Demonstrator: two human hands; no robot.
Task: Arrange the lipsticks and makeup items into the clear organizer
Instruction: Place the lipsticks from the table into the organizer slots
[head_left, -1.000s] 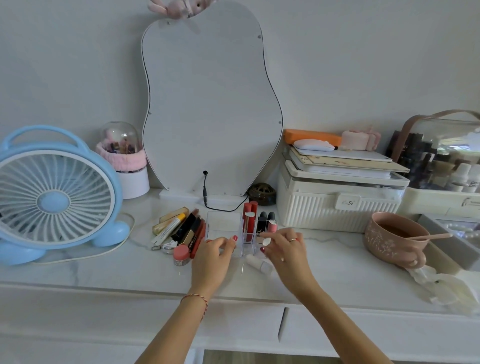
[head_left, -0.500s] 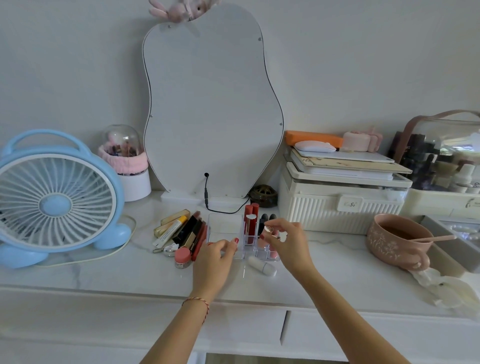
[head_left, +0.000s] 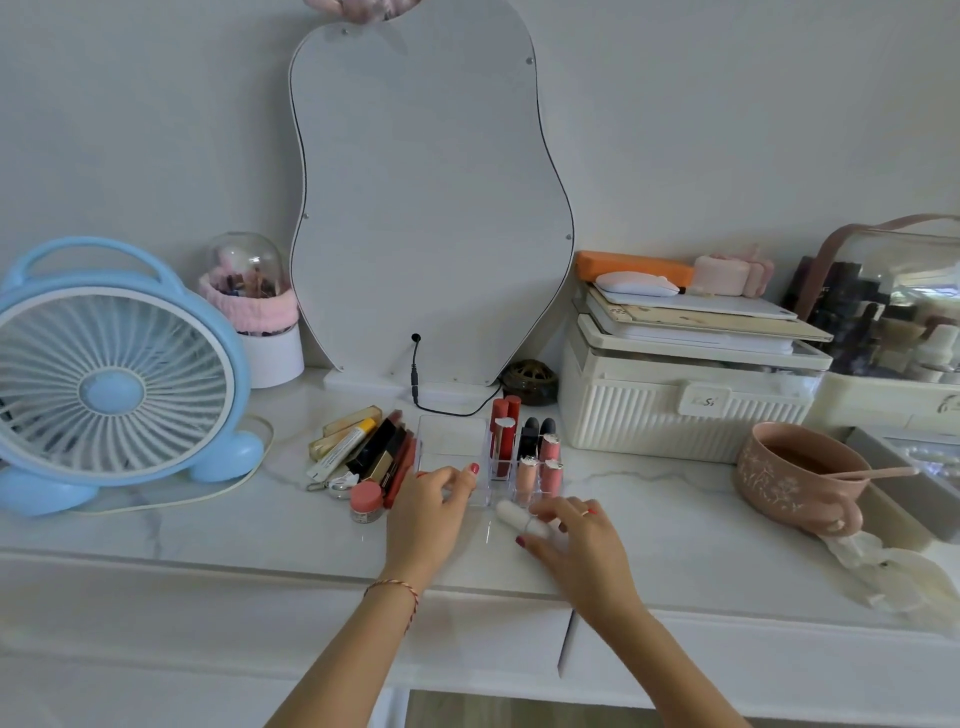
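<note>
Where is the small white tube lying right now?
In the head view, the white tube lies on the countertop just in front of the clear organizer, under the right hand.

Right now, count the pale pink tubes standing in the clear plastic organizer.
3. Two pale pink tubes stand side by side in the clear plastic organizer's front row, with a third behind the right one. Taller red tubes and black tubes may hide more.
</note>
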